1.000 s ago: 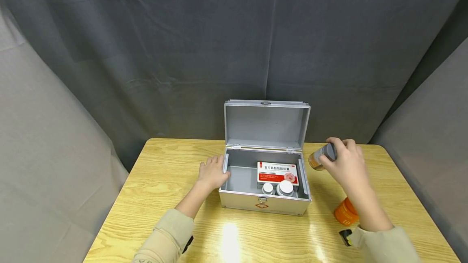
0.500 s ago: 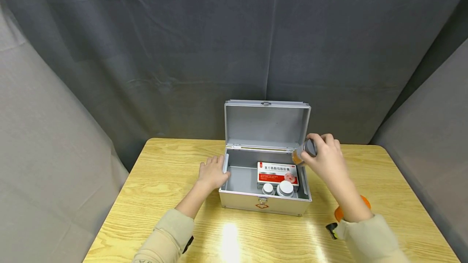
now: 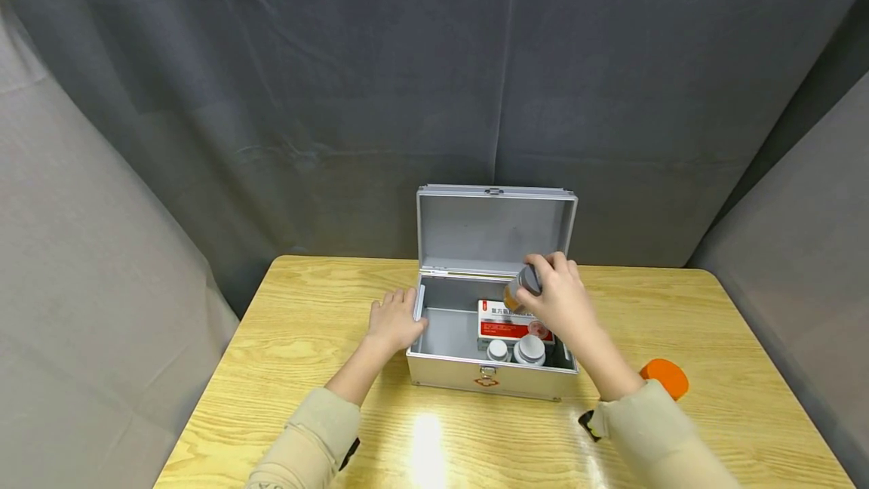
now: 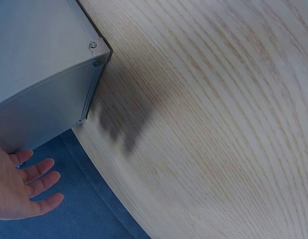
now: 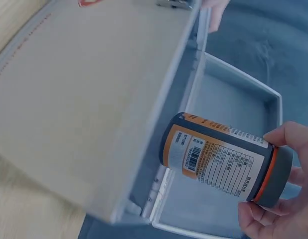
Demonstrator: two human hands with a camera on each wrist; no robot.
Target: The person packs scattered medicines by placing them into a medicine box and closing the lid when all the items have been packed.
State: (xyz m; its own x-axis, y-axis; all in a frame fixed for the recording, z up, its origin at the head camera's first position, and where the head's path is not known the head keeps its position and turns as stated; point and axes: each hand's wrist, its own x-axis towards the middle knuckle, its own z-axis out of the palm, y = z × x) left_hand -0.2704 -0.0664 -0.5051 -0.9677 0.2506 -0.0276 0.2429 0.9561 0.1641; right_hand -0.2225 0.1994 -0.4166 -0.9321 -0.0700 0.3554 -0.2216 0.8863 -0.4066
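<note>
My right hand grips a dark pill bottle with an orange and white label by its grey cap. It holds the bottle tilted over the open silver medicine case, above a red and white medicine box. Two white bottles stand in front of that box inside the case: a small one and a larger one. My left hand rests on the case's left rim with straight fingers; the left wrist view shows those fingers spread beside the case wall.
To the right on the wooden table stands an orange jar, partly behind the right forearm. The case lid stands raised at the back, near a dark grey curtain. Grey cloth also hangs at both sides.
My right hand has carried the pill bottle leftward, from beside the case to over its inside. The left hand and the case have stayed put.
</note>
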